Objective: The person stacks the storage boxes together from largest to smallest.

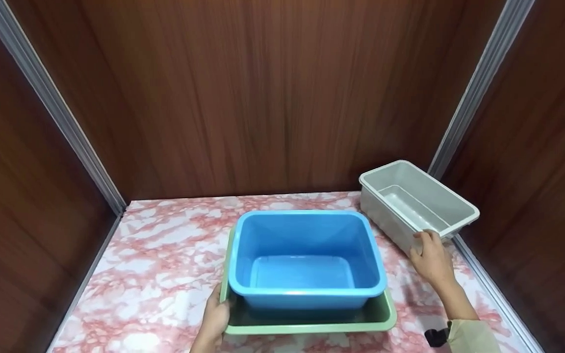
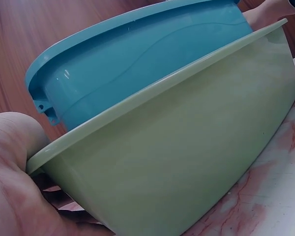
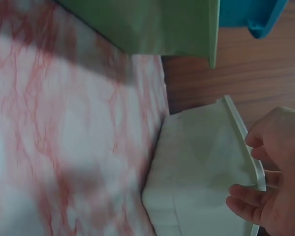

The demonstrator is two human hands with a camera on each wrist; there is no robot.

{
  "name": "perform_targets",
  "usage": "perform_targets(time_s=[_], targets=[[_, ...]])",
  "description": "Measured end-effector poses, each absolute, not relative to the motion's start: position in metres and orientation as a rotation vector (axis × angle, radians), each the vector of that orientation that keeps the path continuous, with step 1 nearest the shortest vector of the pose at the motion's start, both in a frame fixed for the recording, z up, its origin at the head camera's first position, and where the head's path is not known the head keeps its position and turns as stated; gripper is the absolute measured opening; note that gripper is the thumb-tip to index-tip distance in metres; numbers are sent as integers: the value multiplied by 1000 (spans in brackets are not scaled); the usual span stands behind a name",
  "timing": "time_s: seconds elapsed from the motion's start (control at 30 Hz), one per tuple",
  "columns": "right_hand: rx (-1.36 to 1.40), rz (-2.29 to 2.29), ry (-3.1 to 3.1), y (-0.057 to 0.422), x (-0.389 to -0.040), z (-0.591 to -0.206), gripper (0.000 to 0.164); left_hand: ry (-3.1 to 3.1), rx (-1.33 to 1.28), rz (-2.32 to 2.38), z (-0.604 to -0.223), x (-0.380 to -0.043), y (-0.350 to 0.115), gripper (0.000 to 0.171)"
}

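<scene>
A blue plastic bin (image 1: 307,272) sits inside a larger green bin (image 1: 312,327), and nothing shows inside the blue one. My left hand (image 1: 215,314) grips the green bin's left rim, thumb at the top edge and fingers beneath it in the left wrist view. To the right, a light grey bin (image 1: 385,215) stands at an angle on the table. My right hand (image 1: 432,257) holds the rim at its near corner. In the right wrist view, some fingers (image 3: 248,201) lie against the grey bin's outer wall, while others are partly hidden behind the rim.
The table (image 1: 155,274) has a red and white marbled top. Brown wood-grain panels (image 1: 263,98) enclose it at the back and both sides, with metal strips (image 1: 481,73) at the corners. The grey bin stands close to the back right corner.
</scene>
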State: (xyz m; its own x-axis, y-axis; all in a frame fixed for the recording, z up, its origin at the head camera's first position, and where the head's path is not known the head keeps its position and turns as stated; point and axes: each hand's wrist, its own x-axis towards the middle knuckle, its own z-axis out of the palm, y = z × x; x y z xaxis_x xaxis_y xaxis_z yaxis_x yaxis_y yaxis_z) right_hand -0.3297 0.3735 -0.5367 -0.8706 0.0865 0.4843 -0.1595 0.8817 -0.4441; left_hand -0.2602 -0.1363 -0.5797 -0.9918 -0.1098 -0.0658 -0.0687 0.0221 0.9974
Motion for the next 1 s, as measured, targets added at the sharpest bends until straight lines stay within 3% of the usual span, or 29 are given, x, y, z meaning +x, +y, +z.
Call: perform_targets(time_s=[0.2, 0.47, 1.0], targets=[[28, 653, -2544, 361, -326, -533, 33, -2230, 183, -2138, -578, -262, -139, 48], [37, 557, -2592, 356, -325, -534, 45, -2193, 131, -2151, -576, -263, -139, 53], [75, 571, -2669, 343, -310, -527, 45, -2217, 214, -2154, -578, -261, -136, 50]])
